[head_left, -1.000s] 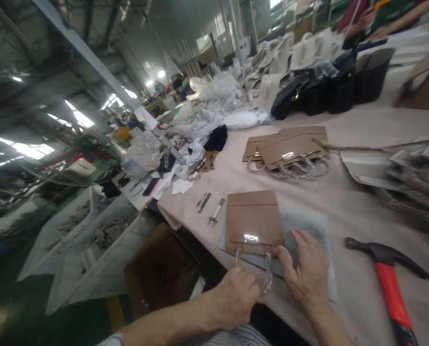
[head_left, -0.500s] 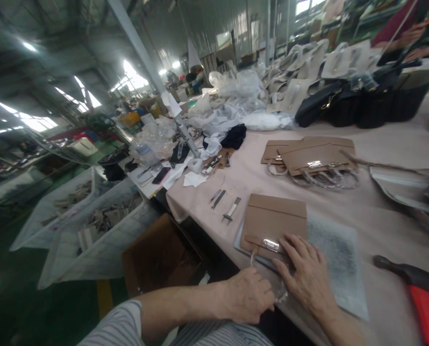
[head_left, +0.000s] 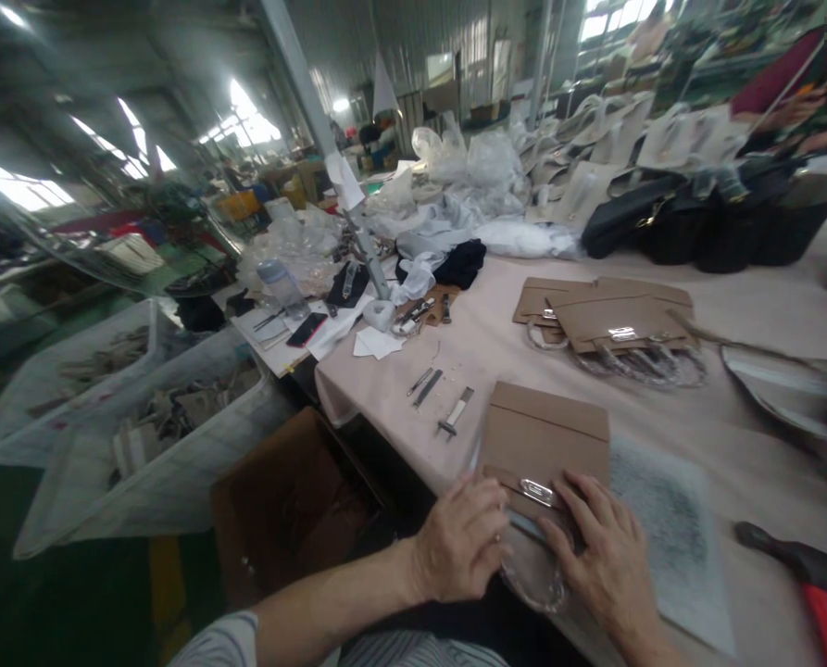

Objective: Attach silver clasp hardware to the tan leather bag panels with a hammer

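Note:
A flat tan bag panel with a silver clasp lies on a grey felt pad at the near table edge. Its plastic-wrapped handle hangs toward me. My left hand is curled at the panel's near left corner, fingers closed on the panel edge by the handle. My right hand rests on the panel just right of the clasp, fingers spread and pressing down.
A red-handled hammer lies at the right. Small metal tools lie left of the panel. A stack of tan panels, black bags and white plastic lie further back. Below the table are a cardboard box and white bins.
My view has swung to the left and down. My left hand has moved up onto the panel's near corner, and my right hand has slid down toward the clasp.

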{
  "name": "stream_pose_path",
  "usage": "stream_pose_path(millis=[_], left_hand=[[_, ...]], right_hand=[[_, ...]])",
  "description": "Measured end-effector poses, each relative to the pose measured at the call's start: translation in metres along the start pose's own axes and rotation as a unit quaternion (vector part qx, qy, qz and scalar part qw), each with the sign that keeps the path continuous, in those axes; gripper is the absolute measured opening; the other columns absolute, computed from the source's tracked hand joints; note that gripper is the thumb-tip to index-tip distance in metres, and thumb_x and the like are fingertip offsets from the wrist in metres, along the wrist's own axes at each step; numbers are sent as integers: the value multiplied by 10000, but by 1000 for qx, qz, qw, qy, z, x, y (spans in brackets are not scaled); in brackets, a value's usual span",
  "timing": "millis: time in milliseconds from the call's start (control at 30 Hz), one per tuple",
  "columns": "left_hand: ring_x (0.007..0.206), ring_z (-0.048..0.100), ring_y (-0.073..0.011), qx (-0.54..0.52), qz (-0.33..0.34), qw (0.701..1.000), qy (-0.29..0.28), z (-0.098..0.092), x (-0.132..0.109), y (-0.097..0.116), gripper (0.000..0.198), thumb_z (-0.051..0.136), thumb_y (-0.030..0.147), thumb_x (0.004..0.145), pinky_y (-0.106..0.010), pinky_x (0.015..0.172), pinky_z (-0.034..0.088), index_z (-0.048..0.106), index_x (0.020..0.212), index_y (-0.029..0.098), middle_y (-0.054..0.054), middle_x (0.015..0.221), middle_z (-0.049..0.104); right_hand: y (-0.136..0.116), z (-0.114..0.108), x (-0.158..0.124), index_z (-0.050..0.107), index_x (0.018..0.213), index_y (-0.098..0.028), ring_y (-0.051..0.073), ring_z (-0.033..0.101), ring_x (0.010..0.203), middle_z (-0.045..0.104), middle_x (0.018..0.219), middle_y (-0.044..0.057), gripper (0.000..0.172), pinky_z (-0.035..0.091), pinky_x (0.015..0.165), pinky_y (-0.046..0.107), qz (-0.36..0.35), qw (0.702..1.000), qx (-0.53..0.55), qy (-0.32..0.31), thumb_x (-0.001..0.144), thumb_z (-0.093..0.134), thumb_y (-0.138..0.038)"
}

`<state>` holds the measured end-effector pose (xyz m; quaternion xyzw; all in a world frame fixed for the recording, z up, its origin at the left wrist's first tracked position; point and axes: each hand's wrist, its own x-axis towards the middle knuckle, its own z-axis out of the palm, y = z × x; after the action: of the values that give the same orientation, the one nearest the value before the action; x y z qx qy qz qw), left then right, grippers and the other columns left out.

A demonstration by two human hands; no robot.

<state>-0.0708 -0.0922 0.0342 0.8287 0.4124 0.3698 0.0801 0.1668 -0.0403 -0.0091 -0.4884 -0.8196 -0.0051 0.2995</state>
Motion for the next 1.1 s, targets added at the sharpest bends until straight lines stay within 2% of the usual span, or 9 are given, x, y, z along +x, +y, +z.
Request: stream_pose_path(millis=[67,133,233,333,567,700,800,900,1100], left_hand=[[1447,460,-316,-39,-136,989,51,7,2,-16,435,530,274,948,-535,1191,418,506,1344,98,-230,1487,522],[1471,426,-336,-86,-241,965,59,23,5,-29,519,567,278,912,-551,1189,424,473,1385,87,-245,1536,461],[1476,424,-336,-139,-311,938,61,47,9,-34,550,587,264,882,-547,1223,386,489,1396,93,-230,1549,458],[1492,400,-346,-152,-313,936,56,59,7,-28,601,606,277,864,-542,1241,362,487,1421,85,-229,1579,427],[1487,408,-355,-160,-307,936,65,68,13,-14,641,608,291,854,-546,1246,354,475,1432,49,-251,1572,431],[1482,410,-359,-155,-299,940,47,73,19,-9,658,626,281,843,-528,1249,357,479,1434,32,-258,1568,426],[1492,389,-358,-152,-300,942,20,69,21,-10,586,622,258,860,-513,1247,361,535,1402,54,-245,1584,392],[1455,437,-330,-160,-290,944,-1,63,22,-18,434,585,201,889,-486,1224,396,635,1313,121,-195,1554,414],[1295,572,-287,-189,-240,952,23,62,22,-33,283,630,149,862,-437,1156,470,728,1127,164,-150,1450,475]], right_hand=[[0,1,-1,606,1277,-201,346,512,1270,604,1348,120,455,414,1018,538,3,1000,-3,-1,986,464,-521],[1,1,-1,601,1288,-199,344,511,1276,602,1352,121,461,412,1028,539,2,1000,-2,-2,984,469,-519],[5,-2,-2,601,1291,-197,335,516,1268,601,1353,120,454,416,1031,532,-1,1000,-1,-3,986,476,-508],[10,-8,-4,596,1303,-199,334,519,1259,598,1359,120,469,424,1013,520,-15,1000,-3,-8,985,480,-523],[18,-17,-9,580,1320,-196,353,513,1274,594,1366,131,503,404,1029,536,-5,1000,-24,-12,968,482,-542],[23,-20,-10,573,1335,-188,358,520,1259,596,1363,135,531,411,1011,527,-7,999,-32,-9,970,468,-558],[24,-22,-10,583,1328,-192,361,522,1250,601,1360,127,514,416,1000,533,-10,999,-29,-17,970,468,-544],[23,-23,-9,600,1312,-202,363,522,1250,603,1362,120,495,419,1001,542,-4,999,-24,-23,968,475,-536],[23,-25,-9,629,1279,-217,368,532,1255,608,1370,112,469,434,994,566,7,999,-11,-34,960,479,-528]])
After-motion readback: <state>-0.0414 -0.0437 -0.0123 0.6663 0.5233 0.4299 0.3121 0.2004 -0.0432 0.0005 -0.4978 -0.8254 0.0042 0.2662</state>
